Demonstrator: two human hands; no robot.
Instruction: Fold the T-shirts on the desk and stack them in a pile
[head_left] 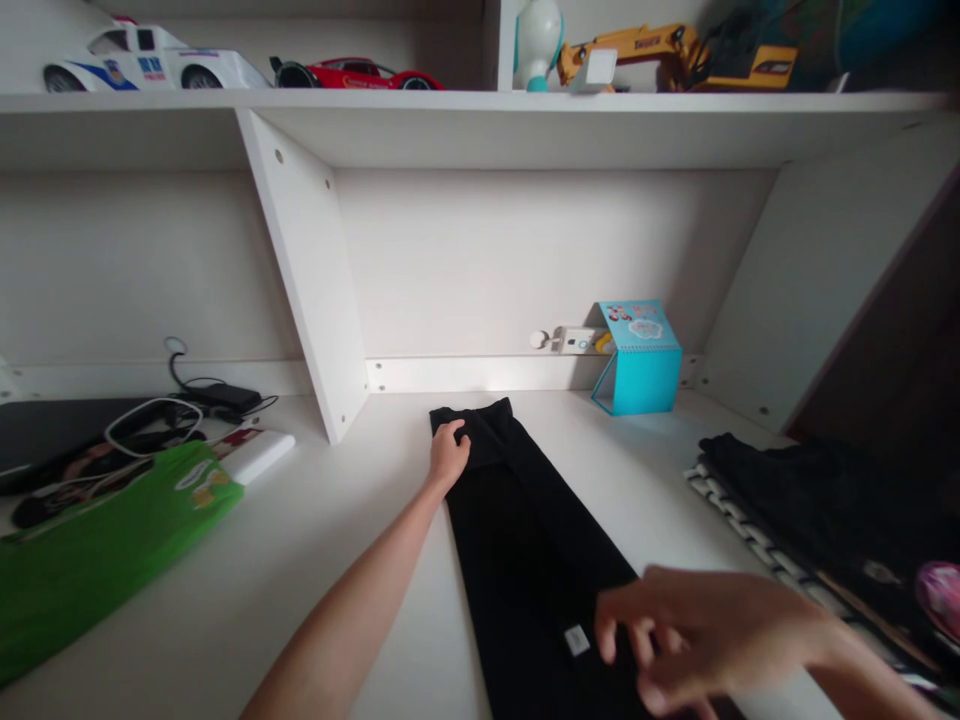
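The garment (529, 535) lies down the middle of the table (375, 580). The left hand (450, 456) touches its far left corner, though whether those fingers pinch it I cannot tell; the right hand (712, 625), fingers loosely parted and apparently empty, is over its near right side by the tag (577, 640). Smoothing would likely go best with the far end lightly held and strokes drawn nearward.
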